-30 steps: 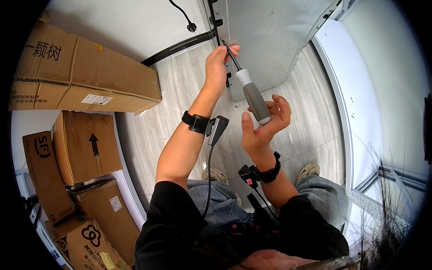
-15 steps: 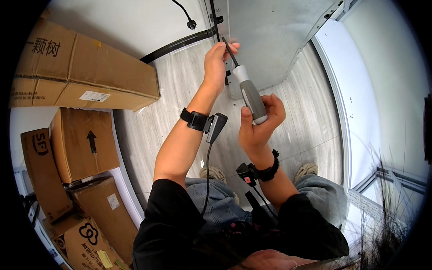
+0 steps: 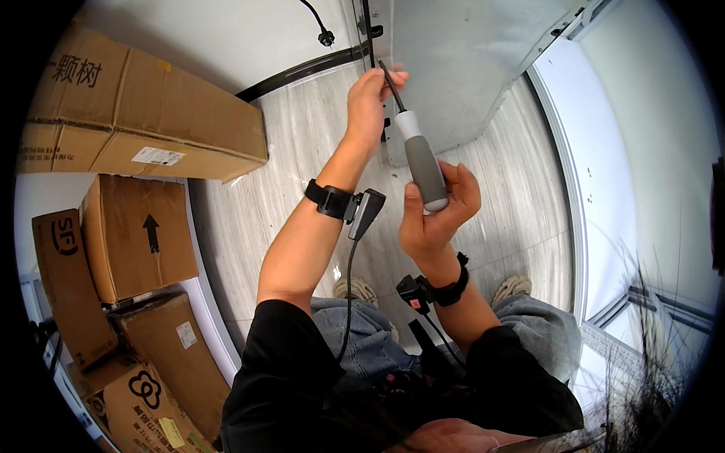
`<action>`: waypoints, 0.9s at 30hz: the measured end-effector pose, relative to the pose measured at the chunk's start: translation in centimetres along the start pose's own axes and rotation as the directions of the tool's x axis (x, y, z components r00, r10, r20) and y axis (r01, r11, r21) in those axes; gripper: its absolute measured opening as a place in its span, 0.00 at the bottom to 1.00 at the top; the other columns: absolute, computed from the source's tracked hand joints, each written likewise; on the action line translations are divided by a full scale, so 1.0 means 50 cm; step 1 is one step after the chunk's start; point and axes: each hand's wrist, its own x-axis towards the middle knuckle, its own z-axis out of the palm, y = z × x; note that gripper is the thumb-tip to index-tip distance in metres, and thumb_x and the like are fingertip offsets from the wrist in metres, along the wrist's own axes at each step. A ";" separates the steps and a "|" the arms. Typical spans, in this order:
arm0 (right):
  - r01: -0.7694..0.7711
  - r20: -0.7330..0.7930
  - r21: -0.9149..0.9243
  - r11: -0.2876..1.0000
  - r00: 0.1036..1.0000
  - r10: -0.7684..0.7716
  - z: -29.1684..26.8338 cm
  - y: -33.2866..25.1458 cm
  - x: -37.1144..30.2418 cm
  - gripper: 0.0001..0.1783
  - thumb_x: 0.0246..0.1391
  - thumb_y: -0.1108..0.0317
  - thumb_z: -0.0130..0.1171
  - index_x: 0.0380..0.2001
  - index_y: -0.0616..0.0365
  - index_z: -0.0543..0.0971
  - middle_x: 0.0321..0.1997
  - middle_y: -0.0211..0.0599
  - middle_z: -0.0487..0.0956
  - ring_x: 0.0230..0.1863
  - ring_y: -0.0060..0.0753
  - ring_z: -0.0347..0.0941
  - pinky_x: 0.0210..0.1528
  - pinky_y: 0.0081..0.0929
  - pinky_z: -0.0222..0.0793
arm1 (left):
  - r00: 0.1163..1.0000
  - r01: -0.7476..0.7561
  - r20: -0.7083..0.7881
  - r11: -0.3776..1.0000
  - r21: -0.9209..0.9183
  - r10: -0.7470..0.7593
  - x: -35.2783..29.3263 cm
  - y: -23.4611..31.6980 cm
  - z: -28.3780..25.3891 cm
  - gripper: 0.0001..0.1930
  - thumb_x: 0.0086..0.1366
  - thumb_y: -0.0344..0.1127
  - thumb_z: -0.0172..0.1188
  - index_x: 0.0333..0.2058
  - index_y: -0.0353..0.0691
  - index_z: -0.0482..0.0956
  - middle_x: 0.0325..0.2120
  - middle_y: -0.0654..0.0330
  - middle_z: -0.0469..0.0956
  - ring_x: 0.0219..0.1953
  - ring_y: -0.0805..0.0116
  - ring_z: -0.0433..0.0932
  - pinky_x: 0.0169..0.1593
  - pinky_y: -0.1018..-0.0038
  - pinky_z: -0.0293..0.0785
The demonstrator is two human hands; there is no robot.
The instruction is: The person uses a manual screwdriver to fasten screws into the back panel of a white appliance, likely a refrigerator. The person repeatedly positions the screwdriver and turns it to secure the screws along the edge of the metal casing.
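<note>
A screwdriver [image 3: 424, 167] with a grey handle, a pale collar and a dark shaft slants up toward the edge of an upright grey metal panel [image 3: 453, 68]. My right hand [image 3: 440, 217] is closed round the rear end of its handle, thumb on the left side and fingers on the right. My left hand [image 3: 366, 109] is at the panel's edge beside the screwdriver's tip. Its fingers curl behind the shaft, closed around something too small or hidden to make out. Black fittings [image 3: 375, 32] sit along that edge, next to a dark rod or cable.
Large cardboard boxes [image 3: 174, 113] stand at the left, with several more cartons [image 3: 140, 234] stacked nearer me. A black plug on a cord [image 3: 326, 38] hangs by the white wall. A white ledge [image 3: 581, 166] runs along the right. My shoes [image 3: 512, 288] rest on the wood-look floor [image 3: 302, 113].
The screwdriver handle has turned about its length: a light stripe seen before is now out of sight. Both hands remain in nearly the same places, and the view has shifted slightly.
</note>
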 end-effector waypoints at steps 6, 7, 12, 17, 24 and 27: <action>-0.017 -0.020 0.039 0.999 1.000 0.018 -0.001 -0.010 0.019 0.35 0.54 0.63 0.58 0.56 0.69 0.53 0.49 0.52 0.61 0.44 0.38 0.63 0.43 0.30 0.65 | 1.000 0.017 -0.014 1.000 0.021 -0.016 0.002 0.000 -0.006 0.18 0.67 0.39 0.36 0.32 0.37 0.75 0.40 0.53 0.78 0.43 0.64 0.75 0.53 0.69 0.63; -0.032 -0.044 0.113 0.993 0.998 0.037 0.004 -0.010 0.017 0.35 0.55 0.62 0.57 0.56 0.69 0.53 0.49 0.51 0.61 0.45 0.38 0.63 0.43 0.30 0.65 | 1.000 0.012 -0.014 1.000 0.011 -0.012 0.003 -0.002 -0.007 0.18 0.67 0.39 0.36 0.33 0.37 0.75 0.40 0.54 0.78 0.43 0.64 0.75 0.53 0.69 0.63; -0.214 0.090 0.097 0.972 0.975 0.206 -0.035 0.009 0.005 0.37 0.54 0.65 0.56 0.58 0.69 0.48 0.53 0.54 0.58 0.46 0.39 0.62 0.45 0.32 0.64 | 1.000 0.017 -0.019 1.000 0.026 -0.016 0.004 -0.003 -0.002 0.18 0.67 0.40 0.36 0.35 0.37 0.76 0.39 0.55 0.78 0.42 0.65 0.75 0.51 0.70 0.64; -0.065 0.014 0.045 0.997 0.998 0.064 -0.012 -0.010 0.032 0.39 0.56 0.55 0.55 0.58 0.68 0.48 0.49 0.51 0.62 0.41 0.35 0.65 0.42 0.29 0.65 | 1.000 0.004 -0.020 0.999 0.036 -0.003 0.001 0.000 -0.002 0.19 0.67 0.40 0.35 0.36 0.38 0.76 0.39 0.55 0.78 0.42 0.66 0.75 0.50 0.70 0.64; -0.026 0.031 -0.025 0.999 0.999 0.027 -0.020 -0.011 0.046 0.39 0.56 0.55 0.56 0.58 0.66 0.48 0.45 0.48 0.64 0.38 0.32 0.65 0.34 0.25 0.64 | 1.000 0.008 -0.022 1.000 0.022 -0.008 0.000 0.003 0.001 0.19 0.67 0.40 0.35 0.37 0.38 0.76 0.39 0.54 0.78 0.42 0.65 0.75 0.50 0.69 0.64; 0.027 0.001 -0.020 0.999 1.000 -0.027 -0.007 -0.001 0.037 0.39 0.56 0.55 0.57 0.58 0.67 0.49 0.45 0.49 0.65 0.37 0.32 0.66 0.34 0.25 0.64 | 0.999 0.021 -0.028 1.000 0.011 -0.021 0.002 0.005 0.002 0.19 0.67 0.40 0.35 0.37 0.38 0.76 0.39 0.54 0.78 0.42 0.64 0.75 0.50 0.70 0.64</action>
